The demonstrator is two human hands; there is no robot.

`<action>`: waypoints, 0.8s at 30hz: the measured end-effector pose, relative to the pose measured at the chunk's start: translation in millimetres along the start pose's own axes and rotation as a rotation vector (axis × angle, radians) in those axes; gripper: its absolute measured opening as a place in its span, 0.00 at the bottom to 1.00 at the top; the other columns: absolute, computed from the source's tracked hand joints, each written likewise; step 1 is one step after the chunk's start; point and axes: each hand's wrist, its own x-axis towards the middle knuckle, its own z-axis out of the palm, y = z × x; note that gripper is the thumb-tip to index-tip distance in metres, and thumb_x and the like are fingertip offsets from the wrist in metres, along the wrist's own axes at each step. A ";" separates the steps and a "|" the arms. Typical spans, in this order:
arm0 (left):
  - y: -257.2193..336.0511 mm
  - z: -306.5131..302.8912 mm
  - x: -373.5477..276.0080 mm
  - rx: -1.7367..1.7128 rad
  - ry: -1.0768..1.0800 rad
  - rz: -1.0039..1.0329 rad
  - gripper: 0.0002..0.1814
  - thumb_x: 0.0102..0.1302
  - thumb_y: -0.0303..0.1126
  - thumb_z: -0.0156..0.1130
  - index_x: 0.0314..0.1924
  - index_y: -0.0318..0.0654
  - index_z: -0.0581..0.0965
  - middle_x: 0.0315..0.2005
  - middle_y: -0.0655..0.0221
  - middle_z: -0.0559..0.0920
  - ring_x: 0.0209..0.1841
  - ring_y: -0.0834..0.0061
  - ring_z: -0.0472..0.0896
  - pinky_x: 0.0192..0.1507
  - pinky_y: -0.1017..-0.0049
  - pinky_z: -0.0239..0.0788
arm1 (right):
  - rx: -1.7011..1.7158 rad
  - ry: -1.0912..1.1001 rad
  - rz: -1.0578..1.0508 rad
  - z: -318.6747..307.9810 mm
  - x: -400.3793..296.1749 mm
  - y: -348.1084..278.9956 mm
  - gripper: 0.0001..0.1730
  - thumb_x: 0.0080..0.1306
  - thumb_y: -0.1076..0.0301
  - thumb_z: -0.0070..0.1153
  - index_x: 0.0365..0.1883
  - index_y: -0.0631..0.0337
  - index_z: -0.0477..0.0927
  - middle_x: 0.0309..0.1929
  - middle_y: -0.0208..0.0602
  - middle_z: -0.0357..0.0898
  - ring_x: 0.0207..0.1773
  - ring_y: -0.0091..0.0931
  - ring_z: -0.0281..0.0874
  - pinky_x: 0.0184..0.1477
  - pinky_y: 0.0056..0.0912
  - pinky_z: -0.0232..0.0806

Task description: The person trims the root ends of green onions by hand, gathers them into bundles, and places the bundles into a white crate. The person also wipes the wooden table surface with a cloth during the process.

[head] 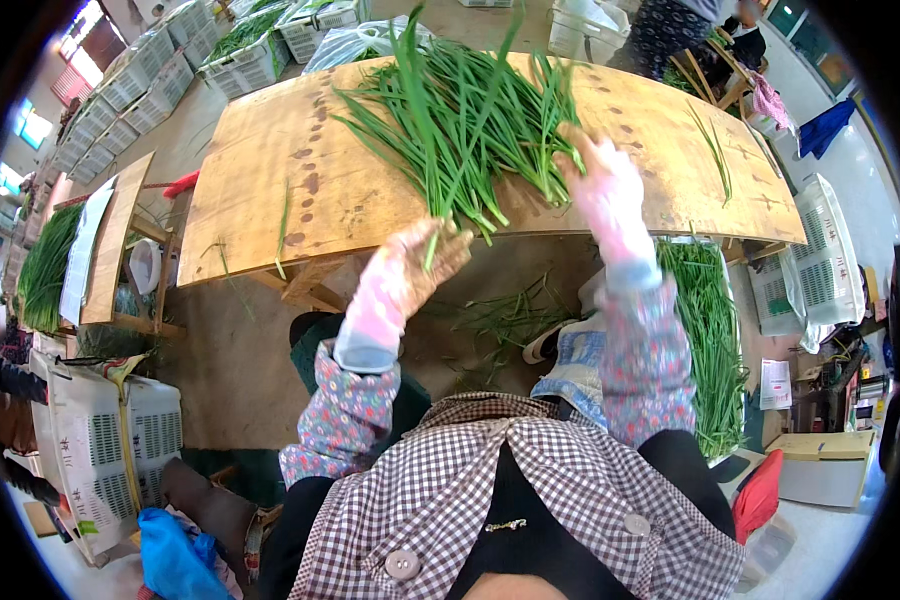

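Observation:
A loose heap of long green garlic chives (457, 112) lies on the wooden table, its pale stem ends turned towards me. My left hand (429, 251), in a soiled pinkish glove, holds a few chives (441, 206) by their stems at the table's near edge; their leaves rise over the heap. At the heap's right side my right hand (598, 161), gloved alike and somewhat blurred, has its fingers around a few chive stems (579, 159). Flowered sleeves cover both my forearms.
The plywood table (255, 172) carries stray leaves (712, 154). A crate of chives (701, 337) stands at my right, stacked white crates (109, 442) at my left. More crates (244, 56) line the far floor. Cut leaves (510, 315) litter the floor below. People (656, 34) are nearby.

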 end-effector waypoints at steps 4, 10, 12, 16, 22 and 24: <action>-34.2 -0.2 -6.4 -0.041 -0.031 0.043 0.17 0.64 0.37 0.57 0.48 0.32 0.75 0.47 0.62 0.79 0.51 0.63 0.78 0.54 0.65 0.70 | 1.269 -0.511 0.252 5.9 -100.9 -25.0 0.14 0.62 0.61 0.62 0.43 0.58 0.83 0.37 0.33 0.85 0.40 0.19 0.81 0.46 0.24 0.71; -59.6 16.5 -25.6 0.458 -0.089 0.290 0.27 0.72 0.47 0.41 0.57 0.31 0.71 0.51 0.60 0.77 0.48 0.69 0.77 0.50 0.72 0.70 | 1.562 -0.592 0.481 26.7 -131.1 -72.6 0.15 0.61 0.68 0.63 0.42 0.69 0.80 0.34 0.37 0.83 0.33 0.22 0.80 0.37 0.21 0.72; -58.6 19.4 -23.3 0.267 -0.055 0.253 0.27 0.72 0.49 0.41 0.56 0.31 0.71 0.52 0.60 0.76 0.48 0.68 0.77 0.50 0.70 0.70 | 1.712 -0.657 0.602 23.6 -129.8 -71.9 0.13 0.63 0.70 0.60 0.42 0.70 0.80 0.34 0.38 0.83 0.30 0.22 0.80 0.34 0.20 0.72; -53.0 21.6 -22.4 0.209 -0.057 0.248 0.21 0.70 0.43 0.52 0.51 0.32 0.75 0.46 0.60 0.80 0.47 0.69 0.79 0.47 0.72 0.73 | 1.660 -0.741 0.549 22.4 -137.2 -63.6 0.13 0.66 0.71 0.55 0.46 0.70 0.78 0.36 0.40 0.83 0.29 0.23 0.80 0.33 0.21 0.73; -44.3 29.7 -34.1 0.252 0.032 0.186 0.14 0.67 0.35 0.58 0.47 0.32 0.77 0.40 0.61 0.83 0.45 0.71 0.81 0.42 0.74 0.76 | 1.827 -0.898 0.442 18.3 -145.3 -55.7 0.17 0.71 0.66 0.47 0.51 0.71 0.75 0.40 0.42 0.82 0.31 0.25 0.81 0.37 0.25 0.75; -45.9 30.0 -35.2 0.221 0.031 0.171 0.14 0.67 0.34 0.58 0.47 0.32 0.78 0.40 0.61 0.82 0.45 0.71 0.81 0.44 0.73 0.75 | 1.906 -0.932 0.447 14.5 -144.7 -53.8 0.17 0.72 0.66 0.46 0.52 0.71 0.75 0.40 0.42 0.82 0.32 0.26 0.81 0.38 0.26 0.75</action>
